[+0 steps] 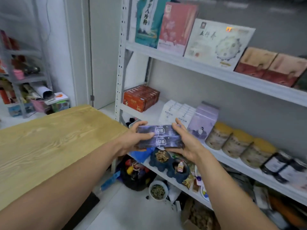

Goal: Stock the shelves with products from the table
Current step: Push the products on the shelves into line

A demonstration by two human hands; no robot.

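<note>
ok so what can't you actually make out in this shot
Head view only:
Purple boxes: ends and underside covered by the left hand and right hand; print too small to read.
Yellow-lidded jars: labels blurred.
Dark jars: smeared by blur near the right edge.
Table: cut off by the left edge, so any remaining products are unseen.
</note>
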